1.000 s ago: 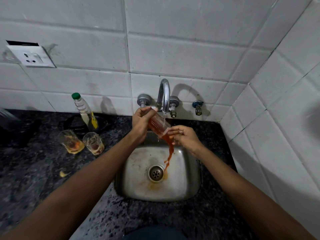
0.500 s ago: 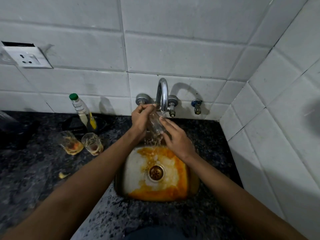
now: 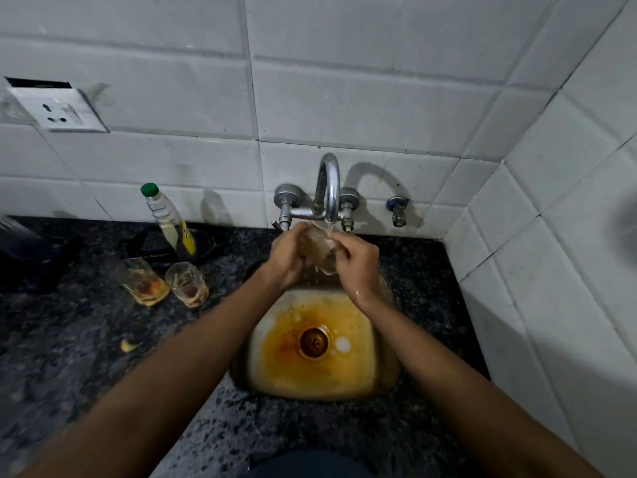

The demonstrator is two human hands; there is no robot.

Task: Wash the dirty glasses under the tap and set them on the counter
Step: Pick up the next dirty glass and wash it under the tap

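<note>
I hold a clear glass [image 3: 321, 250] under the running tap [image 3: 328, 188], above the steel sink [image 3: 386, 370]. My left hand [image 3: 286, 258] grips its left side and my right hand [image 3: 358, 267] wraps its right side, so most of the glass is hidden. Water drips from it into the sink, whose bottom is covered with orange-brown liquid round the drain [image 3: 313, 341]. Two dirty glasses stand on the dark counter [image 3: 69, 357] at the left: a larger one [image 3: 142, 281] and a smaller one [image 3: 186, 284], both with brownish residue.
A bottle with a green cap [image 3: 169, 220] leans behind the dirty glasses, in front of a dark pan [image 3: 151, 243]. A small yellow scrap [image 3: 128, 346] lies on the counter. A second small tap [image 3: 398, 210] sits on the tiled wall at the right. A wall socket [image 3: 57, 110] is upper left.
The glass has emptied its red-orange liquid into the sink, which filled with orange water. My right hand moved from the glass's mouth to wrap round its side, and the glass turned more upright under the tap.
</note>
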